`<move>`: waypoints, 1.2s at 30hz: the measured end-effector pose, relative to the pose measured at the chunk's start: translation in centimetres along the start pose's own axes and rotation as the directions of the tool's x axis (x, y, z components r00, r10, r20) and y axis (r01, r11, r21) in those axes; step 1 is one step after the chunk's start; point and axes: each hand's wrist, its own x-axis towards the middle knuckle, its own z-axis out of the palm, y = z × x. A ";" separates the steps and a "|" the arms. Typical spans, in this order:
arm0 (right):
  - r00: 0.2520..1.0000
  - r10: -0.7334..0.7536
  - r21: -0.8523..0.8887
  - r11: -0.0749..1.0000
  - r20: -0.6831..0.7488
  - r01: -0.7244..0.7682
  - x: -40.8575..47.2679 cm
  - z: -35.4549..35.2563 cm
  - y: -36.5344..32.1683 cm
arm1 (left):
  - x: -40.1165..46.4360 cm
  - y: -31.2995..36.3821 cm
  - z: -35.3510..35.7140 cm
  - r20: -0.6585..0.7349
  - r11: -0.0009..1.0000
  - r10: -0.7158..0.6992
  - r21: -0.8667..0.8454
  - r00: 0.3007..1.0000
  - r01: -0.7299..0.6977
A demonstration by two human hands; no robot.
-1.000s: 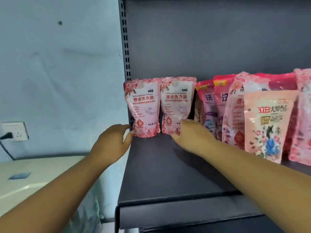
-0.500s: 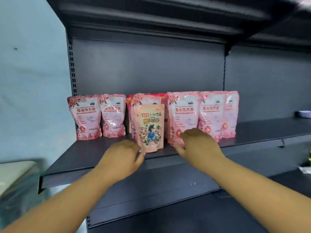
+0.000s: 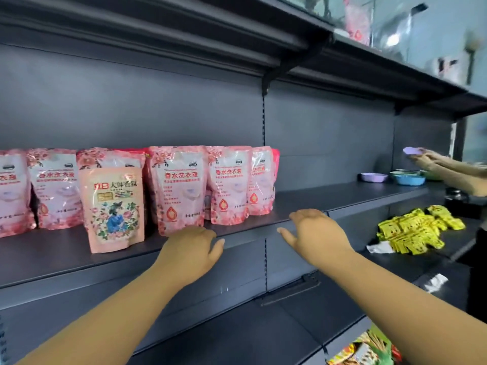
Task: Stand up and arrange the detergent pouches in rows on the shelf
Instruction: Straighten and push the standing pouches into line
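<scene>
1. Head view, the shelf: pouches of pink detergent (image 3: pixel 179 188) stand upright in a line along the dark metal shelf (image 3: pixel 329 198), their printed faces turned outward, apparently so that labels can be read from the aisle. A paler floral pouch (image 3: pixel 113 209) stands in front of the line, near the shelf's front edge, breaking the row. To the right of the last pouch (image 3: pixel 261 180) the board runs bare as far as some bowls.

2. Head view, the hands: the left hand (image 3: pixel 189 251) hovers just below the foot of the middle pink pouch, fingers loosely extended and grasping nothing; whether it touches the pouch cannot be told. The right hand (image 3: pixel 316 235) is held flat and released over the shelf's front lip, well to the right of the pouches, empty, with the thumb spread. Both appear poised between pouches, neither carrying one.

3. Head view, the surroundings: at far right another person's hands (image 3: pixel 432 160) hold a lilac dish (image 3: pixel 412 150) above a set of coloured bowls (image 3: pixel 395 176) on the same shelf. Yellow packets (image 3: pixel 413 233) lie heaped on the shelf below, and bright snack packaging (image 3: pixel 366 349) shows at the bottom edge.

4. Judgement: the row looks largely set; the floral pouch out front is the likeliest piece left to bring into line.
</scene>
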 end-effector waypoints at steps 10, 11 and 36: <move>0.999 0.013 0.069 0.997 0.035 -0.016 11.1 7.8 5.4 | 9.7 -0.3 8.1 -0.007 0.856 -0.429 -0.321 0.903 0.404; 0.998 0.026 0.123 0.992 0.062 -0.034 12.4 8.7 5.7 | 10.3 -0.3 8.7 0.013 0.826 -0.471 -0.345 0.882 0.446; 0.909 -0.257 0.881 -0.262 0.329 -0.393 28.0 21.5 10.4 | 18.6 5.1 12.0 0.069 0.225 -0.922 -0.706 0.382 0.671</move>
